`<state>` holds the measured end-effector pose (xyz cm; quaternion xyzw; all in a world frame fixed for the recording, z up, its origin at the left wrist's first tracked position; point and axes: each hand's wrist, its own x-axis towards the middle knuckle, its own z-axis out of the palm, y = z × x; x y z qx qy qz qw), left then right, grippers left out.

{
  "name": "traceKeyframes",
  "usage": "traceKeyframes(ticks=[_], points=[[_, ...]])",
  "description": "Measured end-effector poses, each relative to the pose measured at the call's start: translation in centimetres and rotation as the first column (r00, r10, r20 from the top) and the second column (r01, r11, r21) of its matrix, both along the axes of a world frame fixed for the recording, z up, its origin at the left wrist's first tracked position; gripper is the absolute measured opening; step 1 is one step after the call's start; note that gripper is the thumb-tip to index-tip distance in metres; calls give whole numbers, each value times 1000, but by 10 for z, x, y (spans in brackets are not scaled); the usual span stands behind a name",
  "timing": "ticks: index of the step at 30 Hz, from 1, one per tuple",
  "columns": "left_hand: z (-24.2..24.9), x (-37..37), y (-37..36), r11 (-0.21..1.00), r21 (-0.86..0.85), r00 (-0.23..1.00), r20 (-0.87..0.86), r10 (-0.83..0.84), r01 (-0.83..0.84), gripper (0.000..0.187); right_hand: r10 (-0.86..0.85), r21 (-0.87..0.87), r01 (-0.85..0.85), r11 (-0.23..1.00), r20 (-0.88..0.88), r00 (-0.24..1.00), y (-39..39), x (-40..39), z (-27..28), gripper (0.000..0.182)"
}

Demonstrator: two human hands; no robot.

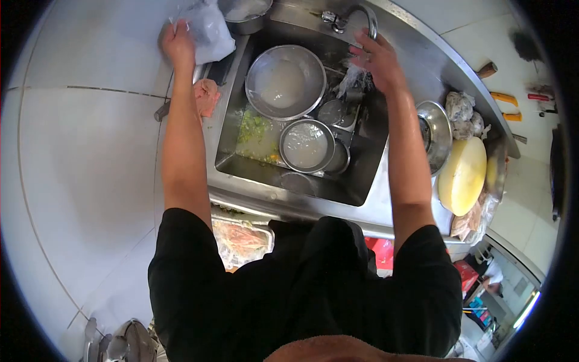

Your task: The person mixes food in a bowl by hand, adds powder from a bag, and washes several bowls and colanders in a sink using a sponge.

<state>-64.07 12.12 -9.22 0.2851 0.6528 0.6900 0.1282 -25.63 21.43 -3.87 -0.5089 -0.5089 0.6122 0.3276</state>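
Note:
My left hand (179, 47) is closed on the edge of a clear plastic bag (211, 36) with something white in it, at the sink's far left corner. Under the curved faucet (372, 21) my right hand (379, 62) is held with its fingers apart and nothing in them. Water splashes just below those fingers. In the sink (332, 192) a large metal bowl (283, 81) of cloudy liquid stands beside a smaller metal pot (307, 145), also with cloudy liquid. Green and orange food scraps (256, 130) float at the sink's left side.
A pink cloth (206, 96) lies on the left rim. To the right are a metal strainer bowl (435, 130), a large yellow melon-like item (463, 176) and wrapped bundles (461, 107). Another metal pot (246, 17) stands at the back left. Knives (505, 98) hang on the right wall.

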Motion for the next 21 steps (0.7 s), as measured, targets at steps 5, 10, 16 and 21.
traceKeyframes(ticks=[5,10,16,21], points=[[-30,-22,-27,957,-203,930,-343,130,-209,19,273,-381,-375,845,-295,916,31,-44,21,57],[-38,-10,-44,938,-262,913,-391,113,-229,21,14,-372,-302,878,-611,791,59,-133,31,65],[-62,-10,-49,936,-277,903,-421,83,-215,35,4,-345,-283,895,-627,779,114,-179,-19,71],[-19,53,-61,892,-255,842,-497,209,-372,42,59,-405,-423,811,-662,747,119,-169,-17,72]])
